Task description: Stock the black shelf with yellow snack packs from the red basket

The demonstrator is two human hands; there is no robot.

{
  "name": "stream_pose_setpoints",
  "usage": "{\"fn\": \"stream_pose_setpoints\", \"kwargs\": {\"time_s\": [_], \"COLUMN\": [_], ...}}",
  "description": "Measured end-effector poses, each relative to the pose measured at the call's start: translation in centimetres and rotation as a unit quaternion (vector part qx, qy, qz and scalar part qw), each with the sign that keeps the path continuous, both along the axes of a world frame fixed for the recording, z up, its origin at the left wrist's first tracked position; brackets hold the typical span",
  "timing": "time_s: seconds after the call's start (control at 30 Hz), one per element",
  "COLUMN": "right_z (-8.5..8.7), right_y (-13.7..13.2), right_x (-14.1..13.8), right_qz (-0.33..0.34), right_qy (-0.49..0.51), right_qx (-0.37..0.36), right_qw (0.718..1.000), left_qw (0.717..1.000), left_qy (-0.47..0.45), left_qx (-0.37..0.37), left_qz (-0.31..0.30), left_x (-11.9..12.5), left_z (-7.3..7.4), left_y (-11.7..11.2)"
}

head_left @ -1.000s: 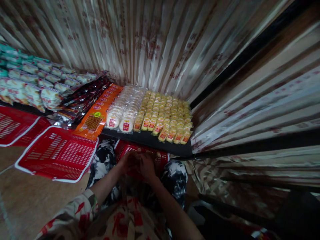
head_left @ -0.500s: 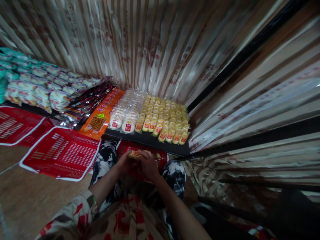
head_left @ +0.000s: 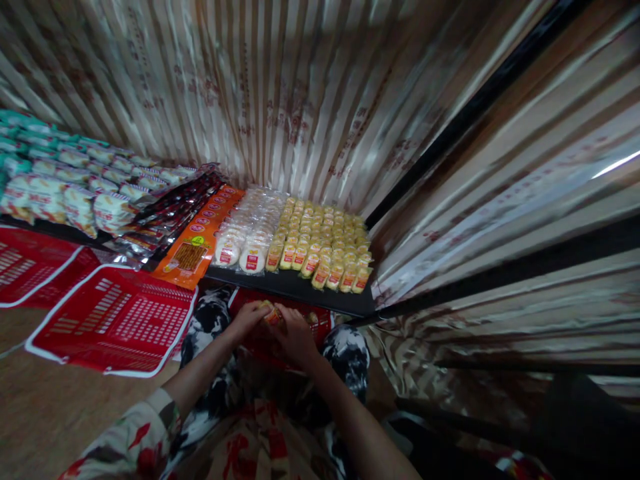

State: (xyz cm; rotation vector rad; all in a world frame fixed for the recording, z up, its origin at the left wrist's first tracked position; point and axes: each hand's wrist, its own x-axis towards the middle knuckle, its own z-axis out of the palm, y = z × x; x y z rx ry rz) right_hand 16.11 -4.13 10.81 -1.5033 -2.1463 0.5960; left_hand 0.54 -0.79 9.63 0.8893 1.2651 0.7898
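Note:
A small yellow snack packet (head_left: pixel 273 315) with a red label is held between my two hands, above a red basket (head_left: pixel 324 321) at my knees. My left hand (head_left: pixel 249 317) grips its left end, and my right hand (head_left: pixel 296 333) closes on its right side. Just beyond, rows of similar yellow snack packets (head_left: pixel 325 240) stand on a black shelf (head_left: pixel 295 285). A few yellow pieces show in the basket, partly hidden by my right hand.
Left of the yellow rows stand clear-wrapped white round cakes (head_left: pixel 251 260), an orange pouch (head_left: pixel 186 259), dark shiny packets (head_left: pixel 170 207) and white snack bags (head_left: pixel 80 203). An upturned-looking red basket (head_left: pixel 125 320) lies on the left. Striped curtains (head_left: pixel 300 100) and black bars (head_left: pixel 465 127) border the shelf.
The packet in my hands has turned, so its red label now faces up more. My hands stay together over the basket. The view has shifted slightly.

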Motion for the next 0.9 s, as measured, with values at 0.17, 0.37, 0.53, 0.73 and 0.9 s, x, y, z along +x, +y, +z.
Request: {"fn": "stream_pose_setpoints", "kwargs": {"time_s": [0.17,0.37,0.53,0.73,0.9], "right_z": [0.1,-0.1,-0.9,-0.9,-1.0], "right_y": [1.2,4.2,7.0,9.2,10.3], "right_x": [0.2,0.5,0.2,-0.9,-1.4], "right_qz": [-0.070,-0.181,-0.243,-0.296,-0.306], "right_qy": [0.058,0.198,0.244,0.265,0.252], "right_qx": [-0.010,-0.023,-0.005,0.002,0.000], "right_qw": [0.996,0.963,0.939,0.918,0.918], "left_qw": [0.996,0.990,0.982,0.955,0.938], "left_qy": [0.021,0.025,0.049,0.116,0.149], "left_qx": [0.066,0.126,0.170,0.264,0.309], "left_qz": [-0.052,0.053,0.070,0.069,0.044], "left_x": [0.7,2.2,3.3,3.9,4.0], "left_z": [1.5,2.5,3.3,3.7,2.8], "left_y": [1.5,2.7,3.0,3.5,4.2]}}
